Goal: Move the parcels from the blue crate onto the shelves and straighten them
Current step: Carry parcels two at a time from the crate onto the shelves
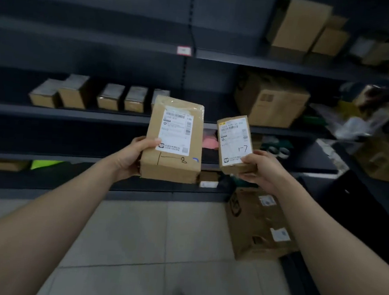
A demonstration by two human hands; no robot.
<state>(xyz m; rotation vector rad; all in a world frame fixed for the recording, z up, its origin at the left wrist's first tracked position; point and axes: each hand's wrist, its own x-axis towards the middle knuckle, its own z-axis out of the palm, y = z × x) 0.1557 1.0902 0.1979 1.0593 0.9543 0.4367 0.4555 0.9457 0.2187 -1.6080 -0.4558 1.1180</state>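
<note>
- Parcels, two of them, are held up side by side, apart, in front of the dark shelves [121,118].
- Left hand [133,157] grips the big parcel [173,141] at its lower left edge, thumb on the white label; "1—8" is written below the label.
- Right hand [260,170] pinches the small parcel [235,144] at its lower right corner, thumb on the label marked "1-7".
- Small boxes [110,97] stand in a row on the shelf behind.
- A large carton [256,224] sits on the tiled floor [135,235] at right.
</note>
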